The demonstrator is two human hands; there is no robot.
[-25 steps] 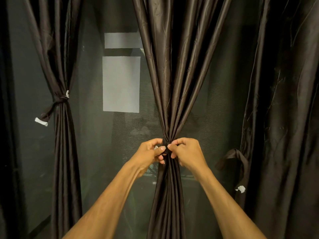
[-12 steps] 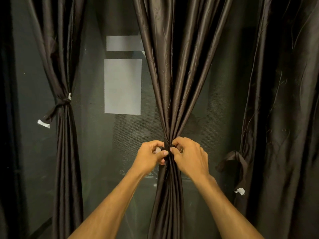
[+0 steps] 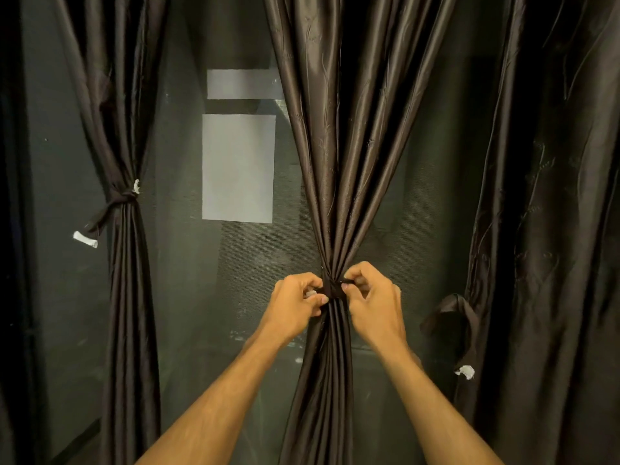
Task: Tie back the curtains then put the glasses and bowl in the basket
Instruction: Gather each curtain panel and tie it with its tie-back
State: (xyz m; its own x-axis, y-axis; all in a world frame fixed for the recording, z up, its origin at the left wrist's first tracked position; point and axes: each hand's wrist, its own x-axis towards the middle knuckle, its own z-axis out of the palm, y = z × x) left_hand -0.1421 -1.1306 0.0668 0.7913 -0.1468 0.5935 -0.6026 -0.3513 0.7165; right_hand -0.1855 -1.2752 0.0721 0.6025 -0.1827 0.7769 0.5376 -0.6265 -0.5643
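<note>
The hands have drawn slightly apart at centre frame, left hand and right hand each pinching a tie end in curled fingers, the upright gathered curtain between them.

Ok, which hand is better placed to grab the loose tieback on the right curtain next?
Probably the right hand: it and the left hand both pinch the middle curtain tie, but it sits nearer the loose tieback.

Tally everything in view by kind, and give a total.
Curtains: 3
Tie-backs: 3
Grey sheets: 2
Hands: 2, left hand and right hand
Total: 10
</note>
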